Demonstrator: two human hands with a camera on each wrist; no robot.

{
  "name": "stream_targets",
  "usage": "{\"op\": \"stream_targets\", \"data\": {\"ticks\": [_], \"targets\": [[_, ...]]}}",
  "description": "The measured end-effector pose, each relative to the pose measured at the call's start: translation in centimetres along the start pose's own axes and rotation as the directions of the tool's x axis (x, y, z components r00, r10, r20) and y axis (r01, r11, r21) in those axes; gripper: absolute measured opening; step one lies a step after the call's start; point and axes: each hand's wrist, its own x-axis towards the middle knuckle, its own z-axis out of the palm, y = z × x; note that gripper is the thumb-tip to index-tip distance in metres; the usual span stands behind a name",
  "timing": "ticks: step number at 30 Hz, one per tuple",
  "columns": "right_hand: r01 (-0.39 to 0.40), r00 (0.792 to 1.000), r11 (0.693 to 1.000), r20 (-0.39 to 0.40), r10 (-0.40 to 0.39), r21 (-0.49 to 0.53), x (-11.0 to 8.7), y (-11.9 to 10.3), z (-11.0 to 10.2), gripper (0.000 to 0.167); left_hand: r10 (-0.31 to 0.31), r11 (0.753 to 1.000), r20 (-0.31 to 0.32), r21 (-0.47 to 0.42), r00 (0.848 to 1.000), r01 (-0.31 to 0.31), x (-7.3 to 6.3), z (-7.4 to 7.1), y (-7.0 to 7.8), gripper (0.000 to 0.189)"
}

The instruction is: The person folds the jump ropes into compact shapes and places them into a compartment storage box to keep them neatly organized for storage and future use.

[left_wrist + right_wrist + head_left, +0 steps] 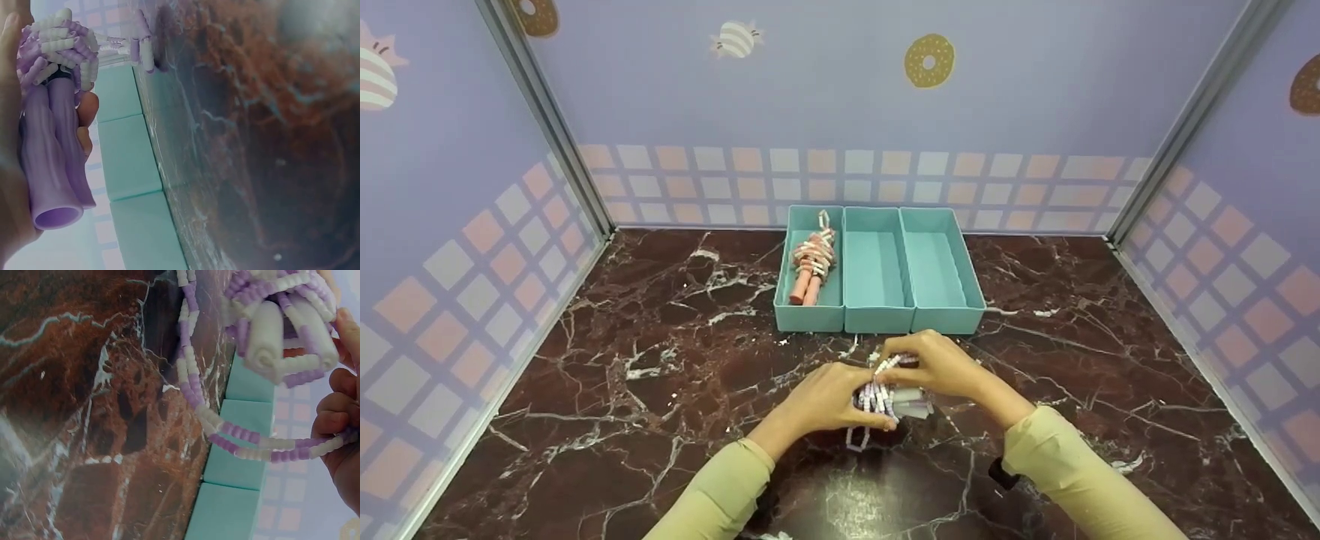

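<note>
A purple-and-white beaded jump rope is bundled between both hands low over the dark table. My left hand grips the wound bundle, its thumb along the near side. In the left wrist view two purple handles stick out from the coils. With curled fingers my right hand holds a stretch of the beaded cord, which sags away in a doubled strand. A small loop of beads hangs out on the near side of the bundle.
Beyond the hands stand three joined teal bins. In the left one lies a bundled pink-and-white beaded jump rope with pink handles. Patterned panels close off the marbled table at the back and both sides.
</note>
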Motion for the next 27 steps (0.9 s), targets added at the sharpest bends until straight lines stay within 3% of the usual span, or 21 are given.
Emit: {"op": "stream_targets", "data": {"ticks": [10,16,18,23,27], "targets": [[-0.123,0.988,0.978,-0.070,0.136,0.168,-0.1,1.0,0.8,0.025,-0.023,0.999,-0.098,-0.041,0.995,0.019,0.0,0.2,-0.1,0.056],[-0.176,0.974,0.932,-0.082,0.212,0.317,-0.3,1.8,1.3,0.019,-0.065,0.988,-0.127,-0.149,0.990,0.046,0.0,0.1,-0.1,0.068],[-0.176,0.972,0.912,-0.081,0.221,0.371,-0.4,2.0,1.5,0.017,-0.073,0.974,-0.133,-0.224,0.988,0.041,0.0,0.1,-0.1,0.073],[-0.129,0.973,0.866,-0.106,0.204,0.483,-0.7,2.7,2.1,0.012,-0.108,0.910,-0.166,-0.413,0.980,0.031,0.2,-0.1,0.0,0.073],[-0.066,0.975,0.825,-0.140,0.173,0.561,-0.9,3.4,2.6,0.010,-0.158,0.878,-0.218,-0.476,0.963,0.036,0.5,-0.2,0.0,0.067]]}}
